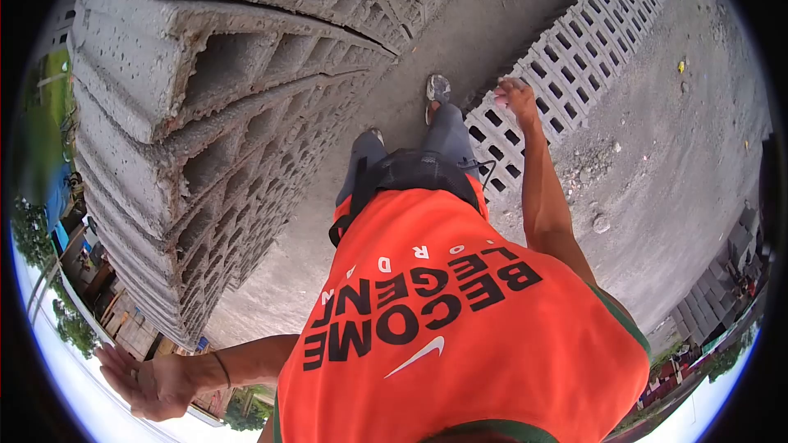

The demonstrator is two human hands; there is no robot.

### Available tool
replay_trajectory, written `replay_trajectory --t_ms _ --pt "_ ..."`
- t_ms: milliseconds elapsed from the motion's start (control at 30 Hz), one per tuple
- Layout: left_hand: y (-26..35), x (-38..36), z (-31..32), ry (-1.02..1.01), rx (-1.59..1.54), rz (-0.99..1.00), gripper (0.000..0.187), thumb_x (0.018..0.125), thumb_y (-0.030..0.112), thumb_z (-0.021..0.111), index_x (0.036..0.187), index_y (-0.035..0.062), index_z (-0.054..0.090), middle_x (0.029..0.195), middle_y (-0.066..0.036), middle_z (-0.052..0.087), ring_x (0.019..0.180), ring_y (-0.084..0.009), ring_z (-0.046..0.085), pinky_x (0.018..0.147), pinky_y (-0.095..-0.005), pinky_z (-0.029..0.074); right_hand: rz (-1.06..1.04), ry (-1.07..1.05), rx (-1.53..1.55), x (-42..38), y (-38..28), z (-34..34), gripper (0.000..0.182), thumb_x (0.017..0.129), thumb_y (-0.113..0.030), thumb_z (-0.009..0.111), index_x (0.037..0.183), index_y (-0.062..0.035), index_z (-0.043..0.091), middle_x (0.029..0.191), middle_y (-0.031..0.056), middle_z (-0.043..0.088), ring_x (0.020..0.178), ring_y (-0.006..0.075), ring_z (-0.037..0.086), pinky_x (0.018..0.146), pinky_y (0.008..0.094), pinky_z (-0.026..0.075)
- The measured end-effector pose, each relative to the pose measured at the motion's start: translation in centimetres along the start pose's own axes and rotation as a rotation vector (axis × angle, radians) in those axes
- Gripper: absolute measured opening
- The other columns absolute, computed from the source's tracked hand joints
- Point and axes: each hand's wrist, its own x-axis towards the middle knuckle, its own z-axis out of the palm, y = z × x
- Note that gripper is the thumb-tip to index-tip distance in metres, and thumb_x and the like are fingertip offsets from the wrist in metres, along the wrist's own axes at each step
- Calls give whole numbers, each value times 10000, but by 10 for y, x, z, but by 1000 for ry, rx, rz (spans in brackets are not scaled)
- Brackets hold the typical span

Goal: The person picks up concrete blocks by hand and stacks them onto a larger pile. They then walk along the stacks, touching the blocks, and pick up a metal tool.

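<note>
Left hand [152, 381]: arm out sideways, fingers spread, grip wide; dark band [222, 369] at wrist. Right hand [517, 100]: arm extended forward, fingers curled, by low row of hollow blocks [566, 61] (contact and any held object — cannot tell). Tall block stack [185, 115], left, walls in narrow passage; shoes [438, 89] on grey ground [320, 197] between stack and row. Loose rubble [593, 166] — beyond row, right.
</note>
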Motion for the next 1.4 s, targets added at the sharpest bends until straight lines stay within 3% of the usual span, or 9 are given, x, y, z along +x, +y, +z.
replay_trajectory --t_ms 67,133,200,300,400,800,1033,1233,1400 --pt "35 -1 25 -456 -813 -80 666 909 506 386 1249 -29 590 1008 -224 676 785 -281 612 760 -432 431 14 -16 12 22 4 0 424 880 -306 626 1099 56 653 889 156 698 723 207 661 662 321 511" --pt "64 -33 108 -1026 -1008 -251 647 978 524 346 1284 -9 548 948 -196 693 689 -186 612 642 -313 439 83 -53 29 39 17 9 430 881 -322 604 1129 27 647 899 137 699 730 197 663 635 313 487" --pt "68 -85 182 -1345 -860 -573 665 986 534 352 1270 -34 550 1019 -219 692 840 -225 692 751 -345 537 183 -105 10 53 32 29 435 891 -340 571 1185 -26 633 933 107 698 752 180 665 610 295 452" --pt "61 -195 276 -1726 -273 -506 403 953 250 581 1235 -38 576 1009 -151 705 889 -208 682 804 -301 509 284 -109 159 57 63 65 368 869 -304 613 1077 -7 677 894 126 705 718 204 671 597 317 465" --pt "19 -311 346 -1961 -189 -853 394 962 288 556 1205 -17 610 1033 -127 704 962 -161 652 845 -283 492 332 -128 304 52 95 100 365 875 -288 613 1076 11 673 892 135 703 732 203 673 609 319 477" --pt "-265 -761 532 -2042 385 -473 654 891 352 537 1413 -13 388 1251 -283 580 1160 -393 578 997 -415 452 236 -36 48 56 210 191 286 896 -223 618 1057 11 651 884 169 695 790 264 696 727 360 531" --pt "-335 -837 607 -2103 667 -403 871 899 359 516 1529 41 6 1341 -274 517 1215 -417 531 1032 -458 428 251 -154 -12 70 213 201 298 861 -187 666 1100 -11 633 847 124 705 754 291 695 691 382 533" --pt "-394 -878 622 -2049 656 -318 912 880 350 559 1538 101 -22 1372 -247 503 1214 -418 531 1028 -470 426 337 -243 51 78 211 199 311 874 -186 672 1114 2 612 797 118 703 776 276 705 681 364 535" --pt "-430 -893 601 -1976 443 -316 564 795 305 666 1296 87 528 1178 -223 635 1119 -365 605 963 -424 475 334 -250 79 83 210 192 315 877 -190 673 1119 2 609 850 132 703 806 264 705 691 360 534"
